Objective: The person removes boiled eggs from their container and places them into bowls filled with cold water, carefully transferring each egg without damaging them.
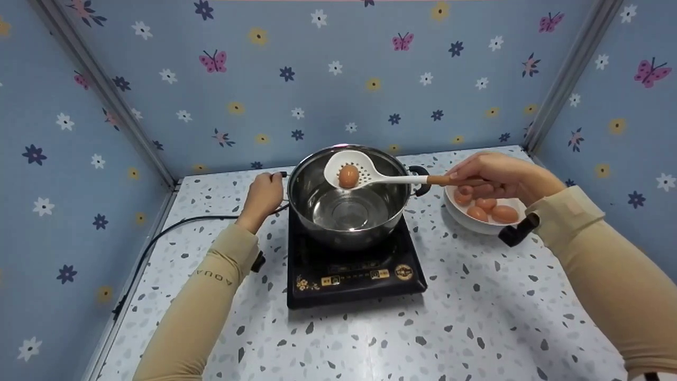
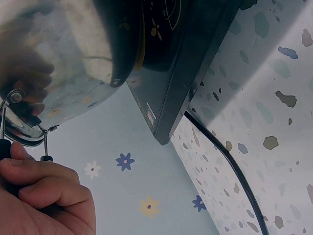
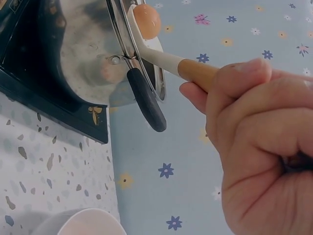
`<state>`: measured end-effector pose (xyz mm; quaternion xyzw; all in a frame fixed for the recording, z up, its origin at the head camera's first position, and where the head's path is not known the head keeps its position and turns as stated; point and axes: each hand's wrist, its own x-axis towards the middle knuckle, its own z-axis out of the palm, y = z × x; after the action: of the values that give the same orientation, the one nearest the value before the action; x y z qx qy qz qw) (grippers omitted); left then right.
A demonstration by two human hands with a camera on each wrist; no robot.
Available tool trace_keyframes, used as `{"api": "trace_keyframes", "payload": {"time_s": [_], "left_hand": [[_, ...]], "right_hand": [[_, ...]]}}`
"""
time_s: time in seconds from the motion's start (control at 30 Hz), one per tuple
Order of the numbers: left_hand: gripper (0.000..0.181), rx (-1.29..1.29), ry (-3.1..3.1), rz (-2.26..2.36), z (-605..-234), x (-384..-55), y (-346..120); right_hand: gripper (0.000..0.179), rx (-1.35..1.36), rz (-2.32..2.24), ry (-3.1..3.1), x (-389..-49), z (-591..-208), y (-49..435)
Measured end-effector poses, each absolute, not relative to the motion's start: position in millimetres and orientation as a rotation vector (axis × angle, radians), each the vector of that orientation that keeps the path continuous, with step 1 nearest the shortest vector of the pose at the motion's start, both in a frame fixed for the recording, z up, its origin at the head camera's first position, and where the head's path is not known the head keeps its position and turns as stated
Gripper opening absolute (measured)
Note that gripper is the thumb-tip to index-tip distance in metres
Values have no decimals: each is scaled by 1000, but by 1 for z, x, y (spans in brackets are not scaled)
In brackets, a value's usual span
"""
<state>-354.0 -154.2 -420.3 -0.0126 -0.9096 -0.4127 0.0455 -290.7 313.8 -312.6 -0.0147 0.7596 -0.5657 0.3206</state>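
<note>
My right hand (image 1: 489, 174) grips the wooden handle of a white slotted spoon (image 1: 402, 180), held over a steel pot (image 1: 349, 233). One brown egg (image 1: 348, 176) lies in the spoon's perforated bowl, near the pot's rim level; the right wrist view shows the egg (image 3: 147, 22) resting there too. With curled fingers my left hand (image 1: 264, 196) holds the pot's left black handle, which the fingers mostly hide; in the left wrist view the hand (image 2: 49, 191) wraps it. The pot stands on a black induction cooker (image 1: 354, 280), and some clear liquid seems to cover its bottom.
A white bowl (image 1: 470, 225) with several brown eggs (image 1: 504, 214) stands right of the pot, partly under my right hand. The pot's right handle (image 1: 420, 181) juts toward it. A black cable (image 1: 174, 225) runs left across the speckled tabletop (image 1: 365, 338). Flowered panels (image 1: 338, 95) enclose the back and sides.
</note>
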Motion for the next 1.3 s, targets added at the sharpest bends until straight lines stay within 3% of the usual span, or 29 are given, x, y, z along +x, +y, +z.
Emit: {"api": "trace_keyframes", "payload": {"time_s": [1.3], "left_hand": [[39, -51, -2786, -1256, -420, -353, -156]], "right_hand": [[24, -42, -1610, 1907, -280, -298, 378]]}}
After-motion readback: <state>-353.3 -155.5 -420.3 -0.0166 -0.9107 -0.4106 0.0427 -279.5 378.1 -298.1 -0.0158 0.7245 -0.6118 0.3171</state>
